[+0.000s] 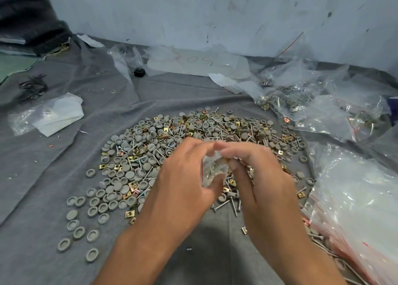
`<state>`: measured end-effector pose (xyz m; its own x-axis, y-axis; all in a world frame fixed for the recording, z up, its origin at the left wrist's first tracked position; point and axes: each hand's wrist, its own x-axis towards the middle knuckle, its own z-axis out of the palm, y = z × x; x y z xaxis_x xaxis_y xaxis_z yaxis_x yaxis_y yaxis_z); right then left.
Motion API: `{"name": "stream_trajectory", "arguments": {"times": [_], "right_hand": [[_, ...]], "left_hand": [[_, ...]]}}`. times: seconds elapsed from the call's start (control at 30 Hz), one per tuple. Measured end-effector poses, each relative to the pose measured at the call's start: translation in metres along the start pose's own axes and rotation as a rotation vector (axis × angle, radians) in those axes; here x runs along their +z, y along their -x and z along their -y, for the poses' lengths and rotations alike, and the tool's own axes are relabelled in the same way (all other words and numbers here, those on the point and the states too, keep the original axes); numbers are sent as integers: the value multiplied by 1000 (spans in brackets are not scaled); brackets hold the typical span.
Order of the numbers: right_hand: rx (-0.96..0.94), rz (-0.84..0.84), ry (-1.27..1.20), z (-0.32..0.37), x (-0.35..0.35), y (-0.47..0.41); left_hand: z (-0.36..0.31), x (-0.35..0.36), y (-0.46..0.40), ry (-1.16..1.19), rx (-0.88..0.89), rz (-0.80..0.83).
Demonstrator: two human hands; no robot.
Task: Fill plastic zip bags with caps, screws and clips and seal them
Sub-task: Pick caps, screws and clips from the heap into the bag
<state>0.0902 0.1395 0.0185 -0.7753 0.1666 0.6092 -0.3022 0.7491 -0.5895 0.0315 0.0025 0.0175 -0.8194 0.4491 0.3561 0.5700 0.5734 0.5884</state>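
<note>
The left hand and the right hand meet over the middle of a grey cloth, fingers curled and pinching between them a small clear zip bag; the left thumb presses the bag's lower part while the fingertips of both hands close on its top edge; small metal pieces show through the plastic, though which kinds cannot be told; the right hand is slightly blurred. Directly beneath and beyond the hands lies a broad heap of loose parts: round grey caps, long silver screws and square brass-coloured clips, all mixed together; a scatter of caps trails away from the heap toward the lower left. At the right edge, a stack of empty zip bags with red strips lies just beside the heap, with a few screws poking out from under it; further back on the right sit filled bags in a loose pile. A folded white sheet rests on the cloth at left, well apart from the heap; a small black object sits near the pale wall.
</note>
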Motion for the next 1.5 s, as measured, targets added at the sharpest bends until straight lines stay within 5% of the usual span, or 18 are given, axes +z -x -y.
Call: {"name": "stream_trajectory", "arguments": {"times": [0.33,0.47,0.6,0.73,1.07,1.5], "right_hand": [[-184,121,485,-33,-17,-8],[-195,74,344,-34,-27,-13],[-119,47,123,-31,-35,-15],[-68,81,-82,-28,-40,-17],[-38,211,114,-40,-46,-10],[179,99,-240,-41,-41,-9]], "left_hand": [[-1,-10,2,79,81,6],[4,-17,0,28,169,21],[4,-22,-1,287,141,-162],[4,-19,-2,531,-25,-115],[19,-12,-10,754,-161,-86],[14,-16,-12,769,-196,-100]]}}
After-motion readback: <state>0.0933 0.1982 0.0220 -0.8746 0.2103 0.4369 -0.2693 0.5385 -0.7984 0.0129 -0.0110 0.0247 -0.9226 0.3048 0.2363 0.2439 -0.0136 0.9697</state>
